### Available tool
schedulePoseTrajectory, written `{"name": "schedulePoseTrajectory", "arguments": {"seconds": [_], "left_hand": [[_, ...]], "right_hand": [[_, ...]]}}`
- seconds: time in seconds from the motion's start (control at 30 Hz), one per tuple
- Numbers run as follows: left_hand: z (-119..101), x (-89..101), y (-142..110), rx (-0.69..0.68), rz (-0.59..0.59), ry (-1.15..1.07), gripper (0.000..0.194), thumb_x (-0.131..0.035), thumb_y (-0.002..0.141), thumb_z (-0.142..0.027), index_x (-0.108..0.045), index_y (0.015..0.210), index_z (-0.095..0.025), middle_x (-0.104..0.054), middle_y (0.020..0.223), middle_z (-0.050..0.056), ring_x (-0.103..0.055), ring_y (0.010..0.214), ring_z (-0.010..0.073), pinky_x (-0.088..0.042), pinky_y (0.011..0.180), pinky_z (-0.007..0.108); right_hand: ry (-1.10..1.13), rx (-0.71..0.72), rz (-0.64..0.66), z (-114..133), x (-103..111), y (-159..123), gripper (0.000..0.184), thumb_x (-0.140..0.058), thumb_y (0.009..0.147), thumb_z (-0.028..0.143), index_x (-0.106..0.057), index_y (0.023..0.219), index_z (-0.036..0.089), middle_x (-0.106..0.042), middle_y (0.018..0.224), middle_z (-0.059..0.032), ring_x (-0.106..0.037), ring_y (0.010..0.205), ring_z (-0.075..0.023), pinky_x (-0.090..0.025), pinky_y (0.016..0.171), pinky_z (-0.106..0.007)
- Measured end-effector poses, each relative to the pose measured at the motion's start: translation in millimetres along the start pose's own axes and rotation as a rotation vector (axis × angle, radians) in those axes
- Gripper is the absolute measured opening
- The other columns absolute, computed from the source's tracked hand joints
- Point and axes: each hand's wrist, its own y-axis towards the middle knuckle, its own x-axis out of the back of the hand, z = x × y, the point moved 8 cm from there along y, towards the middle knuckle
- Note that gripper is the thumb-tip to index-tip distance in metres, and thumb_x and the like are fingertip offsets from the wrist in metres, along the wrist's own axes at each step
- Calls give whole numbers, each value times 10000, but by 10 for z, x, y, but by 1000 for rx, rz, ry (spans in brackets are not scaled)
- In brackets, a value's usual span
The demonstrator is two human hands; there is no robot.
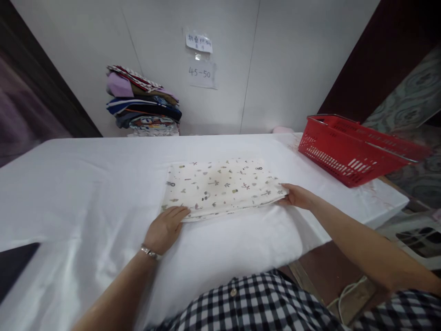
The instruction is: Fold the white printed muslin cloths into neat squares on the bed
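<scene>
A folded white cloth (220,186) with small palm trees and other little prints lies flat on the white-covered table. At its near left corner is my left hand (167,227), closed with the fingers over the top and the thumb by the near edge. My right hand (296,196) pinches the near right corner, the thumb above and the other fingers partly hidden under the fabric. The near edge between both hands shows stacked layers and looks slightly raised at the right.
A red plastic basket (351,149) stands at the table's right end. Against the back wall is a pile of folded clothes (144,103). Paper signs (202,74) hang on the wall, one reading 45-50. Something dark and flat (15,266) lies at the left on the tablecloth (86,184).
</scene>
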Motion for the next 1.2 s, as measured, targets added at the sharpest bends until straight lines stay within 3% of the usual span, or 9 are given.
{"name": "schedulePoseTrajectory", "arguments": {"seconds": [0.23,0.43,0.63,0.8,1.03,1.13,1.2], "left_hand": [[51,27,-23,42,-28,-1,382,-389,787,-121,-605,1097,-173,-645,1097,55,-562,1037,214,-451,915,378],[24,65,-31,33,-53,32,376,-407,770,-108,-614,1076,-182,-658,1071,41,-577,1005,210,-482,865,364],[5,51,-52,30,-35,20,440,-419,709,-40,-609,1076,-191,-649,1087,44,-558,1035,197,-461,915,366],[65,87,-67,80,-66,37,502,-406,676,-16,-587,1113,-187,-604,1164,67,-515,1107,207,-431,951,391],[94,103,-116,84,-2,107,449,-417,708,-40,-591,1089,-201,-643,1107,60,-561,1055,211,-410,959,432],[248,117,15,110,64,127,443,-407,721,-70,-579,1108,-200,-662,1071,54,-614,956,191,-495,830,353],[460,213,296,172,127,156,433,-394,758,-118,-554,1146,-225,-643,1116,40,-622,944,184,-517,746,312]], "right_hand": [[-14,124,-41,12,53,0,383,-593,766,104,-462,1121,169,-638,1020,-90,-645,806,-157,-567,685,-273],[-234,65,-278,-57,212,-16,698,-651,732,140,-275,1320,133,-645,815,-77,-617,561,-144,-559,532,-277],[-261,-8,-213,-107,149,-34,848,-672,730,235,-140,1383,135,-625,730,-50,-591,526,-127,-498,444,-214],[-284,16,-202,-122,64,-30,809,-695,704,378,-253,1344,154,-607,704,-35,-579,524,-127,-497,457,-222],[-277,136,-253,-8,38,-122,804,-717,681,355,-282,1352,277,-600,698,5,-553,521,-114,-502,505,-226],[-277,164,-244,182,5,-63,806,-730,670,332,-296,1349,323,-584,684,22,-539,497,-101,-506,500,-219],[-278,199,-233,494,-81,36,744,-740,657,275,-377,1306,302,-582,687,16,-524,472,-92,-502,468,-210]]}}
